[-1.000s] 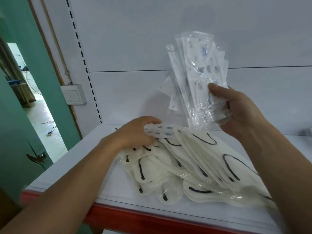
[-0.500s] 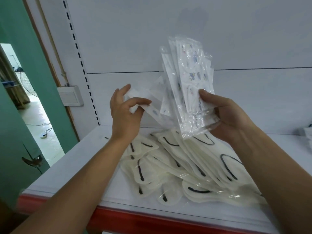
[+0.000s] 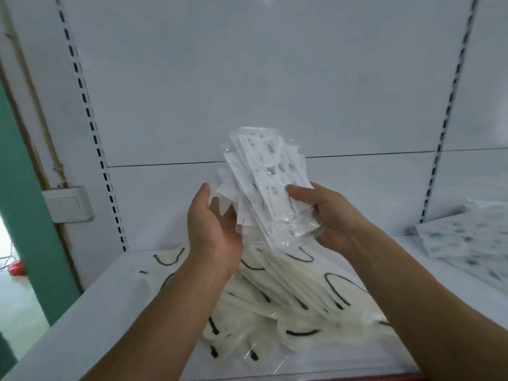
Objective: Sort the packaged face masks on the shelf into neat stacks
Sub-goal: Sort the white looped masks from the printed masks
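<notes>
My right hand [image 3: 334,215] grips a bundle of clear-wrapped printed face masks [image 3: 270,182], held upright above the shelf, thumb on the front. My left hand [image 3: 213,226] is beside the bundle's left edge, fingers against a white packaged mask [image 3: 225,192] at the back of it. Below both hands a loose pile of cream masks with black ear loops [image 3: 288,292] lies fanned across the white shelf [image 3: 82,325].
Another stack of printed masks [image 3: 467,240] lies on the shelf at the far right. The white back panel has slotted uprights [image 3: 96,138]. A wall switch box [image 3: 68,204] and a green door frame [image 3: 24,204] are at the left.
My left hand picked a packaged mask off the pile, lifted it and brought it against the bundle in my right hand. The bundle has dropped lower in the view, which has shifted right.
</notes>
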`<state>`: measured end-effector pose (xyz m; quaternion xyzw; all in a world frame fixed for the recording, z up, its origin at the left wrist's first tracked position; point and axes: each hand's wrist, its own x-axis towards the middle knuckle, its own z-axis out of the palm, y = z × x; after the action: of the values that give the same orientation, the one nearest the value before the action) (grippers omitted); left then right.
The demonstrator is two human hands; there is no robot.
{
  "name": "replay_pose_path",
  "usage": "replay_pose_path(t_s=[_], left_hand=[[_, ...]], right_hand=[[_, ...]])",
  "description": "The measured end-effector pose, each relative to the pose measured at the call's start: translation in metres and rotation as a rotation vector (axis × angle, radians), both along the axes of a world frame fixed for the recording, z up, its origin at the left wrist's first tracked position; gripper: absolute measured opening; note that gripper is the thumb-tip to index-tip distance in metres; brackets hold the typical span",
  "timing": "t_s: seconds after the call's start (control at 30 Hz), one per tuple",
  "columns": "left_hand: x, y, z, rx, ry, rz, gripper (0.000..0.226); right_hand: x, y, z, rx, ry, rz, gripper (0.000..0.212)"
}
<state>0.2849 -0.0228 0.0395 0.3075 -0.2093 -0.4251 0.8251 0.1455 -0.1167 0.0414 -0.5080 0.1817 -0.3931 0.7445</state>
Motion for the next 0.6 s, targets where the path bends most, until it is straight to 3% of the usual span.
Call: replay_pose_path(t_s=[0.13, 0.2, 0.47, 0.6], left_hand=[[-0.027, -0.011, 0.01, 0.074, -0.241, -0.11, 0.043], [-0.051, -0.022, 0.012, 0.1, -0.334, -0.061, 0.048], [-0.178, -0.086, 0.004, 0.108, -0.325, -0.198, 0.049], [-0.255, -0.121, 0.001, 0.106, -0.379, -0.235, 0.058]], right_hand=[[-0.025, 0.011, 0.006, -0.106, 0.055, -0.259, 0.05], [-0.043, 0.015, 0.003, -0.152, 0.084, -0.342, 0.056], [-0.176, -0.005, 0.002, -0.188, 0.17, -0.563, 0.061], [-0.255, -0.027, 0.0, -0.205, 0.202, -0.659, 0.073]])
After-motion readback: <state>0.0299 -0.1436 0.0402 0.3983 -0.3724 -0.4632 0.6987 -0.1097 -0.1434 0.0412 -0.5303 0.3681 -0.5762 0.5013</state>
